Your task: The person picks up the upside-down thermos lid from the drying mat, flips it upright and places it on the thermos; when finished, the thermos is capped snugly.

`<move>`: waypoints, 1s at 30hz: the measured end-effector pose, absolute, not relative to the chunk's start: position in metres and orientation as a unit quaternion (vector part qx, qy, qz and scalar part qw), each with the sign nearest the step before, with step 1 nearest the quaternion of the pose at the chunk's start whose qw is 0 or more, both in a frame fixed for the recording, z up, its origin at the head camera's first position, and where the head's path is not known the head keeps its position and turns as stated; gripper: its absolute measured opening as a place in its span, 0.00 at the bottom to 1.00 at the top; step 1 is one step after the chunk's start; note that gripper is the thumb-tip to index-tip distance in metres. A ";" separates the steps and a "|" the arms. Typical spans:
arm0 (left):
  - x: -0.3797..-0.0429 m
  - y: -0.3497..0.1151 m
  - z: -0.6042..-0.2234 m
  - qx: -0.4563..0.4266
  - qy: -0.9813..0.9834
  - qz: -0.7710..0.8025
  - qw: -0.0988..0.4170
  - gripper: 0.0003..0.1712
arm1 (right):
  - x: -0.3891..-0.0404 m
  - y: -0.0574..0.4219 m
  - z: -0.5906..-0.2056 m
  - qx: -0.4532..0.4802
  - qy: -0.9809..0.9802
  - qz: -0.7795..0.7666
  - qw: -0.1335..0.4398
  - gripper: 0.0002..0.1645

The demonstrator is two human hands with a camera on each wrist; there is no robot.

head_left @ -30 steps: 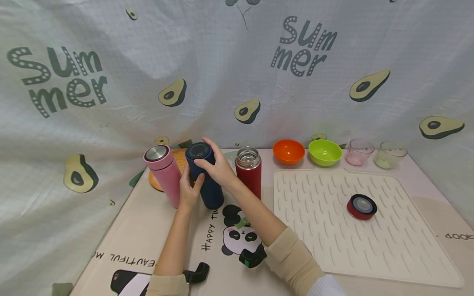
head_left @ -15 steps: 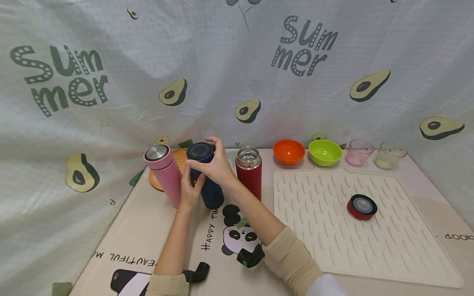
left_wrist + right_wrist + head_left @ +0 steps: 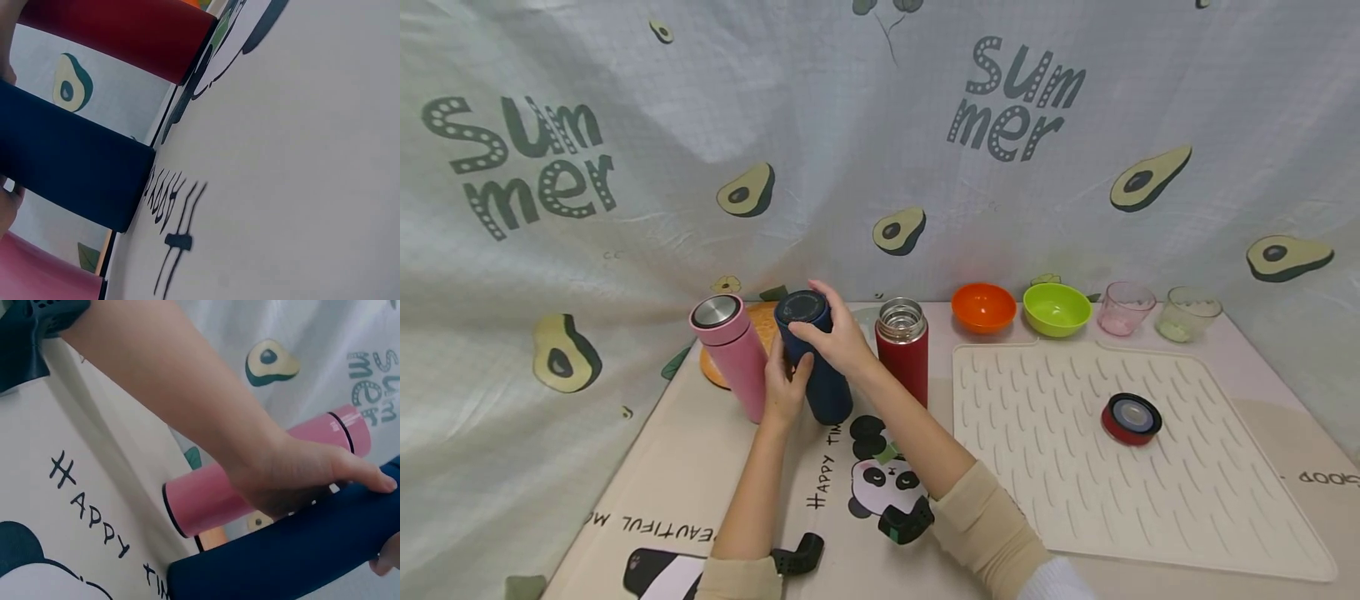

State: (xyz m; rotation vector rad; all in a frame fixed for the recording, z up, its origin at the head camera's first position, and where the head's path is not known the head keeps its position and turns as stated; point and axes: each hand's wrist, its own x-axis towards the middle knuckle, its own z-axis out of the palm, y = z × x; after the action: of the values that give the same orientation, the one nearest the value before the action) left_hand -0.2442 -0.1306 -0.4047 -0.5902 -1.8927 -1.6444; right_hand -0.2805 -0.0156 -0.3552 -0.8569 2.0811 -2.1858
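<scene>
A dark blue thermos point(image 3: 829, 392) stands on the table between a pink thermos point(image 3: 737, 367) and a red thermos point(image 3: 904, 358). My left hand point(image 3: 785, 387) grips the blue body from the left, thumb across its front. Higher up, my right hand point(image 3: 842, 337) holds the blue thermos around its lid point(image 3: 803, 307), thumb in front and fingers behind. The pink one has its lid on; the red one is without a lid, its steel mouth showing. In the left wrist view the blue thermos point(image 3: 75, 156) has its base on the table.
A red and black lid point(image 3: 1132, 419) lies on a cream drying mat point(image 3: 1037, 467) at the right. Behind it stand an orange bowl point(image 3: 984, 308), a green bowl point(image 3: 1057, 310), a pink glass point(image 3: 1127, 308) and a greenish glass point(image 3: 1189, 315). A round wooden board point(image 3: 763, 317) is behind the thermoses.
On the lid, my right hand's thumb and fingers shifted left, then back. My left hand stays around the blue thermos, which remains in place.
</scene>
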 end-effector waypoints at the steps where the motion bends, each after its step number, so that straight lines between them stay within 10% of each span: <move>1: -0.244 -0.131 -0.405 -0.220 -0.705 -0.613 0.280 0.31 | -0.281 -0.015 -0.356 -0.275 0.662 -0.697 0.003 0.38; 30: -0.245 -0.130 -0.405 -0.225 -0.709 -0.602 0.291 0.30 | -0.283 -0.011 -0.355 -0.281 0.666 -0.691 0.034 0.37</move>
State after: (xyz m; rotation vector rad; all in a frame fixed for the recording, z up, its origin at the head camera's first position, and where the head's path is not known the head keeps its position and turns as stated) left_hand -0.2449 -0.1304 -0.4053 -0.6009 -1.8909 -1.6045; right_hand -0.2830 -0.0110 -0.3545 -0.8638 2.0469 -2.1244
